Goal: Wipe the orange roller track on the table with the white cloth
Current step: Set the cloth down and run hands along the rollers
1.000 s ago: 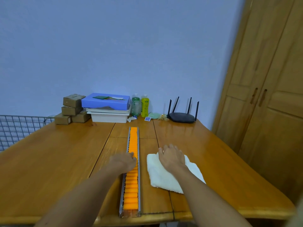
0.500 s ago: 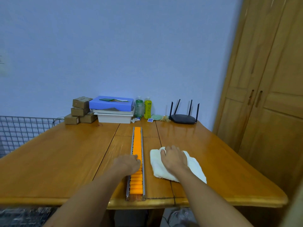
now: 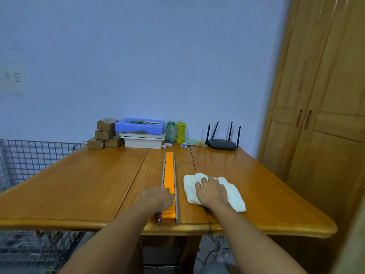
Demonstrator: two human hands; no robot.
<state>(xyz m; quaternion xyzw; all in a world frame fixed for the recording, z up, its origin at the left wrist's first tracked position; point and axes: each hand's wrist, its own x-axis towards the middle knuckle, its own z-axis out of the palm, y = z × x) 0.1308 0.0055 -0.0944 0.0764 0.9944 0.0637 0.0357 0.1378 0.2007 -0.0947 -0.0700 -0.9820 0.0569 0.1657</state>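
White cloth [image 3: 235, 196]: soft folded towelling, judged light and limp, likely to slide on the varnished table [image 3: 79, 186]. It lies under the right hand [image 3: 211, 191], which rests on it palm down with fingers lightly bent. A ridge of fabric is bunched just beyond the fingertips, with no pinch evident. Best hold: gather that ridge into the palm so a thick pad faces down.

Orange roller track [image 3: 169, 171]: stiff, metal-railed, just left of the right hand and apart from the cloth, running away from the table's near edge. Rollers probably spin under pressure. The left hand [image 3: 158, 197] rests on its near stretch, though whether the fingers clasp the rail cannot be told.
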